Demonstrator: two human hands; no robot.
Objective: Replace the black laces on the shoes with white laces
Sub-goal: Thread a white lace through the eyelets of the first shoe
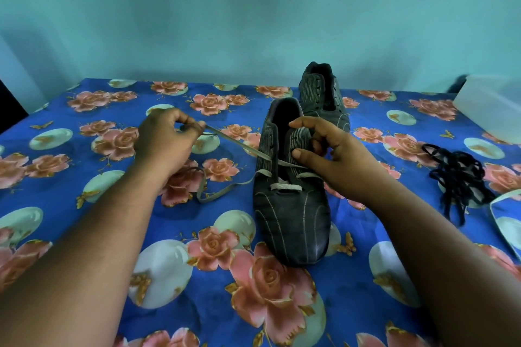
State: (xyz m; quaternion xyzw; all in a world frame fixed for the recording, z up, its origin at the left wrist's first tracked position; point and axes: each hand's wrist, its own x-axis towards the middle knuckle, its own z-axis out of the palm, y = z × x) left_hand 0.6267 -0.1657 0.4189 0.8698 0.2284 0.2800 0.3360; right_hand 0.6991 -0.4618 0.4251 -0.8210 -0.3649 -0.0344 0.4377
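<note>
A dark striped shoe (290,222) stands in the middle of the table, toe toward me, with a white lace (284,186) threaded through its lowest eyelets. My left hand (163,144) pinches one end of that lace and holds it taut out to the left; slack lace loops on the cloth below it. My right hand (335,158) grips the shoe's right eyelet flap, thumb across the lacing. The second dark shoe (321,96) stands behind, without a lace. The removed black laces (456,177) lie in a tangle at the right.
The table carries a blue flowered cloth (112,98) and meets a teal wall at the back. A translucent white box (490,107) sits at the far right. Another white lace (499,200) curls at the right edge.
</note>
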